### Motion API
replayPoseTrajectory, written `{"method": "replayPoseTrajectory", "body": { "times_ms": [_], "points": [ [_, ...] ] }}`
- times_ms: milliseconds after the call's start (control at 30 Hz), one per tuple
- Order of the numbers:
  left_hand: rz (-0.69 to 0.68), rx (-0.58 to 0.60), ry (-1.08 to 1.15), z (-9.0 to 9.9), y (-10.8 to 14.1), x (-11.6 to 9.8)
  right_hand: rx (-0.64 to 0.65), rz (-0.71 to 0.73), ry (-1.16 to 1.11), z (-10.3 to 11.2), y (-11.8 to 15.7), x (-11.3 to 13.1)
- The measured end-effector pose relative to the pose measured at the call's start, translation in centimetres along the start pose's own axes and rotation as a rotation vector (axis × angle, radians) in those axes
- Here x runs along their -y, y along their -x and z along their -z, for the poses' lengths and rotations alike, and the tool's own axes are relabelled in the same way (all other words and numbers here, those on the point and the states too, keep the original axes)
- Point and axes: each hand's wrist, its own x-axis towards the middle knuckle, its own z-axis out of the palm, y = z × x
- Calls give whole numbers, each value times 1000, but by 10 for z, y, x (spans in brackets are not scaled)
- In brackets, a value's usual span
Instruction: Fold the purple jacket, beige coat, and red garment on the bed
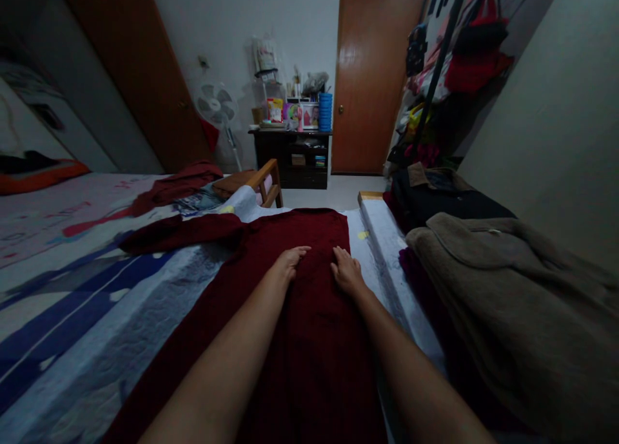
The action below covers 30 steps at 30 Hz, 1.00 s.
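Note:
A long dark red garment (309,347) lies spread over the bed in front of me. One sleeve stretches out to the left, and its neckline end points away from me. My left hand (291,261) rests on the middle of the cloth, its fingers stretched toward the right. Near the garment's right edge, my right hand (346,270) lies on the fabric with the fingers extended forward. Neither hand grasps anything; both are open on the cloth. No second sleeve shows on the right side.
Folded clothes, with a grey-brown coat (503,270) and a dark jacket (449,193), are stacked at the right. A patterned bedspread (62,289) covers the left. Beyond stand a wooden chair (271,180), a white fan (217,106), a dark cabinet (275,160) and a door (370,83).

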Motion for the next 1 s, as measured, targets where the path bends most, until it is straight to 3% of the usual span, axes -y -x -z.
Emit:
{"method": "replayPoseTrajectory", "body": {
  "times_ms": [133, 333, 700, 1000],
  "points": [
    [-90, -111, -68, 2, -6, 10, 22, 16, 51, -11, 4, -4],
    [-253, -244, -263, -2, -19, 19, 37, 12, 73, -7, 4, -3],
    [-210, 16, -737, -16, -29, -6, 44, 3, 87, -6, 5, 0],
    [-488, -110, -1031, -17, -14, -2, 25, 8, 87, -8, 5, -1]
  ]
}}
